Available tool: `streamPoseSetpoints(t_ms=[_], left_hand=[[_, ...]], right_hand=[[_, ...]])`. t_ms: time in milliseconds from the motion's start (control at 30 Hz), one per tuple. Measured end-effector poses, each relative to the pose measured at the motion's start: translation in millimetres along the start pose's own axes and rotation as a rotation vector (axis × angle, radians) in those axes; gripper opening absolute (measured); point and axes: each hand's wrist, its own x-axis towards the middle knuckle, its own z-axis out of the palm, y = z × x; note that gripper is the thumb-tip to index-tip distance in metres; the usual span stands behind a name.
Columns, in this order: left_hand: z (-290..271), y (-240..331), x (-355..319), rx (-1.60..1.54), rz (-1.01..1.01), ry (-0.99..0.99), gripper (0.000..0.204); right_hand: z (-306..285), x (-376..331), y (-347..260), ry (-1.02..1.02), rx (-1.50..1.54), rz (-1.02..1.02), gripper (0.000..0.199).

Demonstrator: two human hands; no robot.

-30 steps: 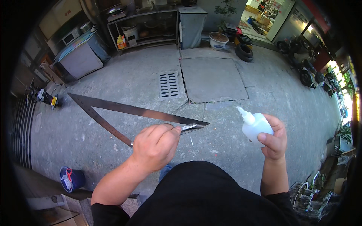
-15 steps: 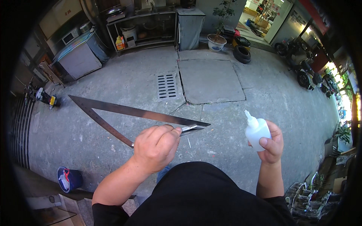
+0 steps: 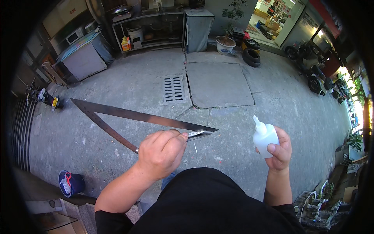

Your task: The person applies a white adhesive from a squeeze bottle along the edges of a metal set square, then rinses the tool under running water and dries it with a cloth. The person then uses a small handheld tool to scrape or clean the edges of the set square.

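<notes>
A large metal triangle square [image 3: 136,114] hangs in front of me, its long dark blade running from upper left down to a point at the right. My left hand [image 3: 161,150] is closed around its near side. A small silvery piece [image 3: 196,133] sticks out past the thumb and lies along the right corner; its kind I cannot make out. On the right, my right hand [image 3: 281,150] grips a translucent white squeeze bottle [image 3: 266,139] with a narrow nozzle, held upright and leaning slightly left. Bottle and triangle square are apart.
The concrete floor holds a slotted drain grate [image 3: 173,89] and a square cover slab [image 3: 219,84]. A blue bucket [image 3: 77,184] stands at lower left. Farther off are a metal shelf bench [image 3: 150,48], a potted plant [image 3: 225,47], tires [image 3: 251,57] and parked scooters [image 3: 317,82].
Both hands keep their grips almost unmoved. The bottle has shifted very slightly left, and the background has moved a little with the view.
</notes>
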Motion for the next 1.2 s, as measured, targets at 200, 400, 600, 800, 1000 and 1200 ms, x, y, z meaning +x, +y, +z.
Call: streamPoseSetpoints(t_ms=[200, 400, 600, 800, 1000, 1200], left_hand=[[4.2, -0.9, 2.8, -0.013, 0.005, -0.003, 0.021], [8.6, -2.4, 6.2, -0.014, 0.008, -0.006, 0.022], [12.5, -5.1, 8.4, -0.024, 0.008, -0.018, 0.023], [15.1, -5.9, 11.5, -0.032, 0.0, -0.032, 0.024], [14.3, -8.1, 14.8, -0.023, 0.001, -0.037, 0.025], [14.1, -9.1, 14.2, -0.026, -0.003, -0.039, 0.027]], right_hand=[[-2.6, 0.5, 3.0, 0.02, 0.021, -0.012, 0.06], [-7.8, 3.0, 3.8, 0.005, 0.014, -0.003, 0.061], [-8.8, 5.4, 5.4, 0.028, 0.029, -0.003, 0.06], [-11.3, 9.4, 6.2, 0.012, 0.037, 0.002, 0.061], [-13.7, 11.4, 8.0, 0.014, 0.057, -0.001, 0.061], [-14.8, 11.4, 10.0, 0.007, 0.054, -0.005, 0.06]])
